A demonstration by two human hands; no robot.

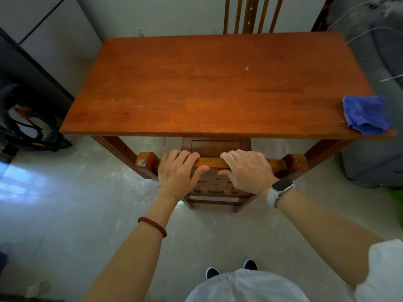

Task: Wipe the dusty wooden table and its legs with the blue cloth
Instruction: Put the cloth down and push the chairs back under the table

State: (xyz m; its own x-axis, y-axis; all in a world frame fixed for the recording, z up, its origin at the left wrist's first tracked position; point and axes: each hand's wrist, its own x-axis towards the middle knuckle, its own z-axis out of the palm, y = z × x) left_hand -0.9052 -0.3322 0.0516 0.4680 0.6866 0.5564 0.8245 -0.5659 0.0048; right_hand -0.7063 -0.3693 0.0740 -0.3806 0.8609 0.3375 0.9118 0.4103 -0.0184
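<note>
Up close, the left hand (177, 171) and right hand (247, 171) each grip the top rail of a wooden chair (277, 165) pushed under the table (196, 83), fingers curled over it. Farther off, the blue cloth (366, 114) lies crumpled on the table's near right corner, untouched.

Floor: I see pale grey concrete floor (91, 203), blotchy and scuffed.
Wall: plain off-white wall (174, 16) ahead.
Light: I read 1 bluish patch (19, 182) on the floor, left.
Furniture: 1 wooden chair (216, 185) nearest my camera; 1 slatted chair back (250, 16) against the wall; 1 dark cabinet (28, 68) left.
</note>
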